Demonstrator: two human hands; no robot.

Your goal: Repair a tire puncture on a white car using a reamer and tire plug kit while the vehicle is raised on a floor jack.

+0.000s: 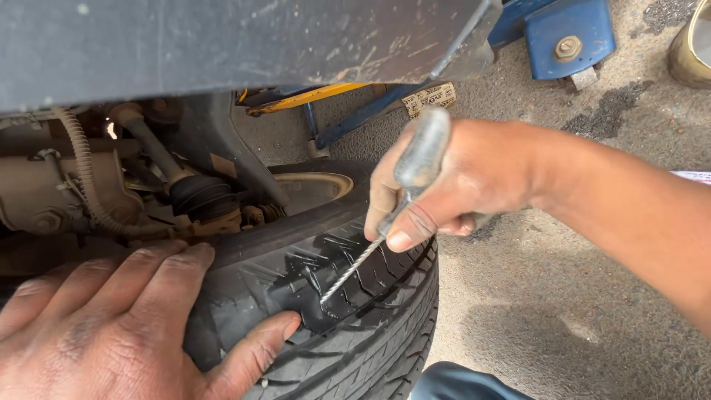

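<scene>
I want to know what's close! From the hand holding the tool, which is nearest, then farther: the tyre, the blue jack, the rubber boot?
From the right hand:
1. Tyre, just below it.
2. Blue jack, above, on the ground.
3. Rubber boot, far left, under the car.

light: bright, even daylight on the ground (pixel 563 296) | shadows: soft patch beside the tyre (pixel 333 296), dim recess under the car body (pixel 222 44) | glare: none | focus: tread sharp, tool handle (pixel 422 152) slightly motion-blurred | edges: mild wide-angle stretch
</scene>
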